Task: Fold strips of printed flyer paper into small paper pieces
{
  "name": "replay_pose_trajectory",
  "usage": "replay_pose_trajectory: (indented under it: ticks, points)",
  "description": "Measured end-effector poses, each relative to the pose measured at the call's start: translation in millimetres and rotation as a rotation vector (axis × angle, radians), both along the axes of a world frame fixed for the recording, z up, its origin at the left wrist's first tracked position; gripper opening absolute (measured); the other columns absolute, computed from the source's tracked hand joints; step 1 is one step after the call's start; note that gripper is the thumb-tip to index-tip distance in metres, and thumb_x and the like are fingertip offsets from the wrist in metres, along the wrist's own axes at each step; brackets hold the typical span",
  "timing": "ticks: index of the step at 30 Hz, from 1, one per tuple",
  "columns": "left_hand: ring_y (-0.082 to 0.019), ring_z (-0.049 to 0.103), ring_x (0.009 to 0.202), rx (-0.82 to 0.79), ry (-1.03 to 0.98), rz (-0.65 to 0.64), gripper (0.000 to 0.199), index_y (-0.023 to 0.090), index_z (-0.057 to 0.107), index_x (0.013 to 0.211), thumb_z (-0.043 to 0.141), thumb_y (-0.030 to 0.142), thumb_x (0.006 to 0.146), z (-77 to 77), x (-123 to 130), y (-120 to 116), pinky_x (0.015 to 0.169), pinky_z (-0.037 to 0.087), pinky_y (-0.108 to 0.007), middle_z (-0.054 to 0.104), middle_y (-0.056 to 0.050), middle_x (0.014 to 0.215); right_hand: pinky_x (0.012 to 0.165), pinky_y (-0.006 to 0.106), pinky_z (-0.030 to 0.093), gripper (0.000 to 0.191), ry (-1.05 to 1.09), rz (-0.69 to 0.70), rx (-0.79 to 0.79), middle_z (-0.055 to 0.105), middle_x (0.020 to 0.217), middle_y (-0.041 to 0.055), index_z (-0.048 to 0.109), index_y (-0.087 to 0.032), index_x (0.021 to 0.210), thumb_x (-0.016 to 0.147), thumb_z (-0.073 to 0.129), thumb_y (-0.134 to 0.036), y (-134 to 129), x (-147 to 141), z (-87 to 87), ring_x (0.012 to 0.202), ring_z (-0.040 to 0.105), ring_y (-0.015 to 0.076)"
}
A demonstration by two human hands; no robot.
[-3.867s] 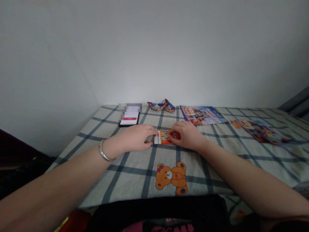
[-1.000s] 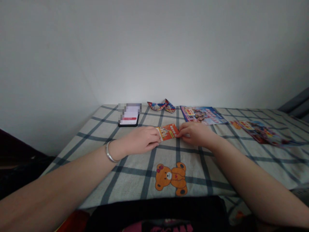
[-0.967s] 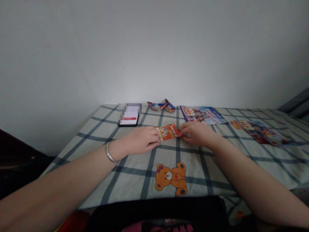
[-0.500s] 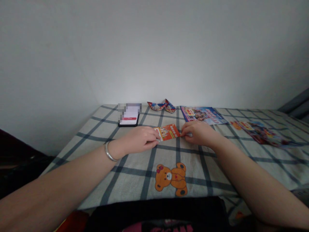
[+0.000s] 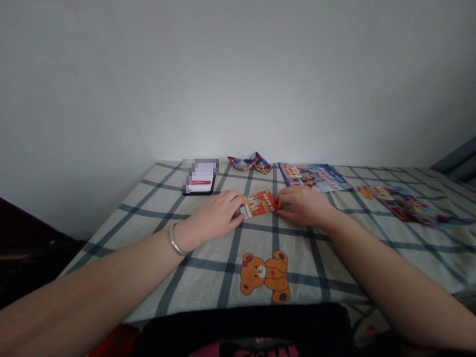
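A small orange printed card (image 5: 259, 203) lies between my hands on the checked cloth (image 5: 208, 282). At its left edge, the fingers and thumb of my left hand (image 5: 217, 213) pinch the card, and a silver bangle circles that wrist. My right hand (image 5: 305, 204) has its fingertips closed on the card's right edge. Straight beyond the card sit two folded paper boats (image 5: 250, 162) made of colourful printed paper. Past my right hand is a glossy blue-and-pink flyer (image 5: 316, 176), partly hidden by that hand.
A phone (image 5: 201, 181) with a lit, partly blurred screen lies at the back left. Another printed flyer (image 5: 409, 204) is to the right. The cloth carries a printed teddy bear (image 5: 265, 276) near me. A white wall (image 5: 238, 79) rises behind the cloth's far edge.
My left hand has shifted slightly right and turned, its fingers closer round the card's left edge. My right hand has moved a little left onto the card. The other things stay in place.
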State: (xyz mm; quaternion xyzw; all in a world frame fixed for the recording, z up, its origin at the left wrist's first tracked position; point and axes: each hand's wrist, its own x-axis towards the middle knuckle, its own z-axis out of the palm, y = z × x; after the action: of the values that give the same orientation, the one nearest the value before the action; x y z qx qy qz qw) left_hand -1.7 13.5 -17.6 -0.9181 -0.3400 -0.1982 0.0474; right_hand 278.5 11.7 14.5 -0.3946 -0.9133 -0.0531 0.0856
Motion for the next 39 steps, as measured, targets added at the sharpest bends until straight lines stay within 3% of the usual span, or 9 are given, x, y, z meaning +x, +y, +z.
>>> replay_pose_trajectory:
  ticks: [2,5,12,17,25,30,33,39]
  points:
    - [-0.026,0.053,0.120,0.005,-0.020,0.009,0.035,0.015,0.054,0.124,0.055,0.032,0.093,-3.5,-1.7,2.2,0.103,0.045,-0.045,0.054,-0.014,0.133,0.079,0.032,0.048,0.009,0.005,-0.001,0.005,0.071,0.096,0.0047,0.067,-0.020,0.086,0.087,0.062,-0.028,2.0,0.8,-2.2,0.092,0.065,0.0207]
    - [-0.026,0.051,0.124,-0.019,0.006,-0.044,0.040,0.015,0.051,0.130,0.054,0.035,0.095,-5.1,-3.6,5.6,0.108,0.041,-0.044,0.054,-0.013,0.135,0.079,0.033,0.048,0.011,-0.009,-0.034,0.030,0.071,0.096,0.0050,0.067,-0.020,0.085,0.088,0.062,-0.029,4.1,2.2,-4.3,0.091,0.065,0.0211]
    - [-0.027,0.051,0.124,-0.048,0.006,-0.097,0.052,0.018,0.045,0.137,0.061,0.037,0.091,-3.1,-4.1,7.5,0.107,0.044,-0.044,0.054,-0.012,0.135,0.079,0.033,0.049,0.010,0.032,-0.095,0.010,0.071,0.092,0.0044,0.067,-0.022,0.084,0.088,0.062,-0.030,5.8,3.0,-6.6,0.089,0.065,0.0207]
    - [-0.029,0.050,0.126,0.014,-0.058,-0.133,0.064,0.019,0.038,0.143,0.065,0.024,0.085,-5.2,-4.2,9.1,0.105,0.047,-0.047,0.044,-0.015,0.142,0.089,0.037,0.050,0.009,0.115,-0.084,-0.036,0.073,0.097,0.0032,0.070,-0.023,0.087,0.087,0.061,-0.025,10.7,5.1,-10.6,0.095,0.066,0.0214]
    - [-0.028,0.048,0.128,0.177,-0.095,-0.262,0.052,0.022,0.046,0.135,0.058,0.010,0.086,3.4,-2.1,5.6,0.104,0.049,-0.048,0.041,-0.013,0.145,0.083,0.037,0.053,0.021,0.302,-0.227,-0.014,0.074,0.105,0.0048,0.071,-0.023,0.104,0.084,0.062,-0.023,8.4,2.8,-9.7,0.095,0.067,0.0230]
    - [-0.025,0.050,0.127,0.264,-0.056,-0.298,0.051,0.023,0.041,0.140,0.049,0.009,0.093,7.4,-0.5,3.1,0.104,0.049,-0.046,0.051,-0.010,0.139,0.076,0.032,0.053,0.025,0.490,-0.168,0.032,0.073,0.099,0.0053,0.068,-0.021,0.109,0.085,0.060,-0.018,4.0,-0.2,-8.3,0.084,0.067,0.0180]
    - [-0.021,0.054,0.123,0.329,-0.073,-0.296,0.051,0.026,0.037,0.144,0.045,0.009,0.096,7.6,-0.7,1.6,0.104,0.048,-0.045,0.058,-0.007,0.134,0.072,0.029,0.051,0.019,0.521,-0.115,0.058,0.073,0.095,0.0052,0.069,-0.021,0.100,0.086,0.058,-0.017,3.3,0.7,-8.3,0.080,0.066,0.0168]
    - [-0.021,0.057,0.120,0.355,-0.048,-0.253,0.053,0.019,0.036,0.143,0.052,0.014,0.093,7.9,-1.0,-0.2,0.112,0.039,-0.048,0.062,-0.010,0.128,0.066,0.025,0.049,0.015,0.523,-0.036,0.048,0.072,0.088,0.0037,0.069,-0.020,0.090,0.088,0.055,-0.017,3.3,3.0,-6.7,0.076,0.065,0.0151]
